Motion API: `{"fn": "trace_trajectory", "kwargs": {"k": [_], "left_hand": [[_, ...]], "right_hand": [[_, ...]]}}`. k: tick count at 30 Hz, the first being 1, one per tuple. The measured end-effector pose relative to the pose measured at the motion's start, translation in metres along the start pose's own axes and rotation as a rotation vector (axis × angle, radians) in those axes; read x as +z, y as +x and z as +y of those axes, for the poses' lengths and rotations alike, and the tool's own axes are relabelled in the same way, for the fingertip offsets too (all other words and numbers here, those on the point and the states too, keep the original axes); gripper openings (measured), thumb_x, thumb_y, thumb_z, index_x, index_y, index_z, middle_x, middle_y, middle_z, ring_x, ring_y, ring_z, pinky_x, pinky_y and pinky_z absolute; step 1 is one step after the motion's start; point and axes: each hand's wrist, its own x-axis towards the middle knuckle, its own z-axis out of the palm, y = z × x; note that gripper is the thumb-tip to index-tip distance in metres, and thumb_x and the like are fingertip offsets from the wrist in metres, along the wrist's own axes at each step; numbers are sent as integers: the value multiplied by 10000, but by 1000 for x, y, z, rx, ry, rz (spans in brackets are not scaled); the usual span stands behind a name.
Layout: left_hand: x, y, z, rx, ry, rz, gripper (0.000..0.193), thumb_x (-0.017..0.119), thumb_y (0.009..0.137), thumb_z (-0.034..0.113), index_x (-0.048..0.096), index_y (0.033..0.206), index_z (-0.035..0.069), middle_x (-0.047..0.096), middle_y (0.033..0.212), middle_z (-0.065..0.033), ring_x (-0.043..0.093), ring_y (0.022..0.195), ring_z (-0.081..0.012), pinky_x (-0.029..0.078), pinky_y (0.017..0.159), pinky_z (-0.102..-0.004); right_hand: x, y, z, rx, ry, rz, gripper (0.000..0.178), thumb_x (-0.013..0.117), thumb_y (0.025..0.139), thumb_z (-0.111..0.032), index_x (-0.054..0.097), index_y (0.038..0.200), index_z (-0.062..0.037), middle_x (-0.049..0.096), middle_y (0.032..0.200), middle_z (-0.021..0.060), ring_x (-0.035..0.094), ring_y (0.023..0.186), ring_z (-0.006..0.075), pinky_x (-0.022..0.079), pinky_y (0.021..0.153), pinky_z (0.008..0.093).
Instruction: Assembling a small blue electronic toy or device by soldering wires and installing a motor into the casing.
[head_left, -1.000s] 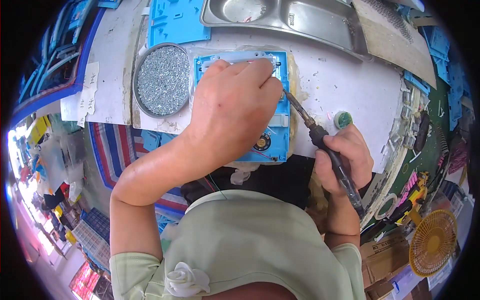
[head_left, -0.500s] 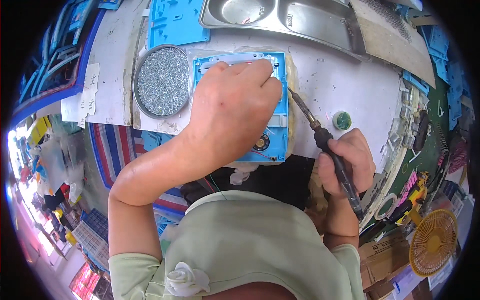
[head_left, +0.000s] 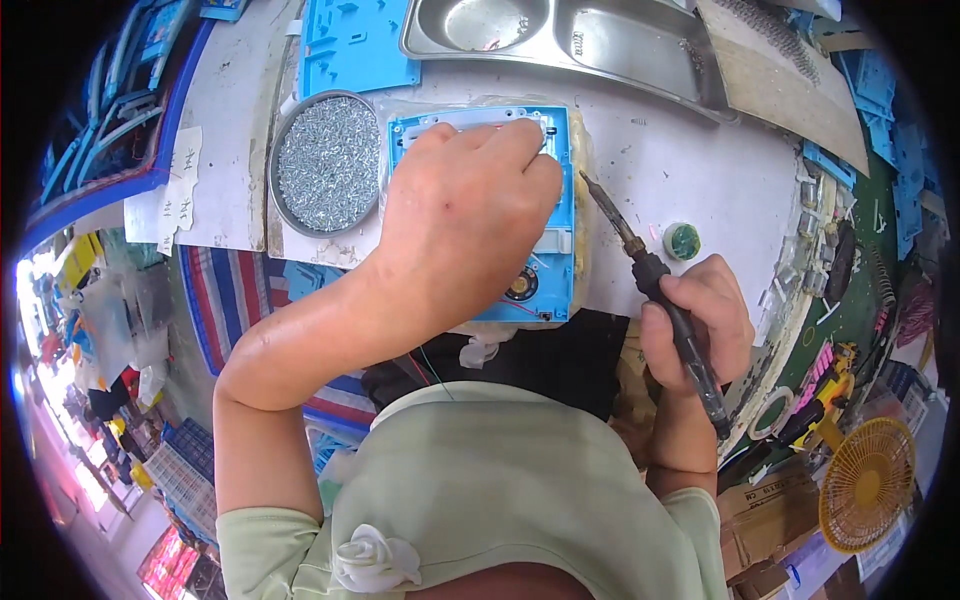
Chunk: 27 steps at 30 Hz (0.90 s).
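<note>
A blue plastic housing (head_left: 564, 214) lies on a padded, plastic-covered base. My left hand (head_left: 465, 220) rests over its upper part, fingers curled down and closed; whatever they pinch is hidden beneath the hand. Below that hand a small round speaker (head_left: 521, 285) and a red wire show inside the housing. Off to the right, my right hand (head_left: 725, 320) grips a soldering iron (head_left: 651, 275) by its dark handle. The iron's tip points up and left, just beside the housing's right edge and apart from it. A small round tub of green stuff (head_left: 682, 241) stands near the iron.
A round metal dish (head_left: 273, 185) full of small screws sits left of the housing. Behind are a blue panel (head_left: 360, 45) and a steel compartment tray (head_left: 560, 52). Tools and scraps line the bench's right side, near a yellow fan (head_left: 868, 485).
The soldering iron and my right hand have shifted very slightly to the right. My left hand stays over the housing.
</note>
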Motion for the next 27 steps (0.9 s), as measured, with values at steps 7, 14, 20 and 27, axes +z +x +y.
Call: {"fn": "trace_trajectory", "kwargs": {"k": [7,14,20,27], "left_hand": [[-2,-1,-2,-18,-30,-23,124,746,759,63,643,825,76,551,797,-70,609,712,-290,461,642,-407],[-3,-2,-3,-25,-23,-40,135,753,765,79,658,860,81,569,822,-67,609,716,-290,461,647,-403],[-14,-11,-6,-90,-119,91,235,799,765,87,708,980,66,643,903,-72,647,766,-289,505,649,-390],[-42,-66,-43,-255,-121,-18,163,766,828,6,739,985,40,647,779,-100,639,641,-258,506,573,-341]], "right_hand": [[-1,0,-1,4,-11,1,267,784,798,-45,664,1035,-13,541,624,52,476,530,203,366,502,313],[-3,1,-1,2,-21,-3,259,784,805,-56,663,1030,-12,543,625,55,476,530,201,366,499,310],[-3,1,-2,3,-28,9,251,783,810,-52,657,1023,-4,548,631,59,475,532,200,366,499,311],[-7,1,1,15,-22,-4,249,760,825,-28,634,1029,39,596,688,97,510,565,214,396,531,317]]}}
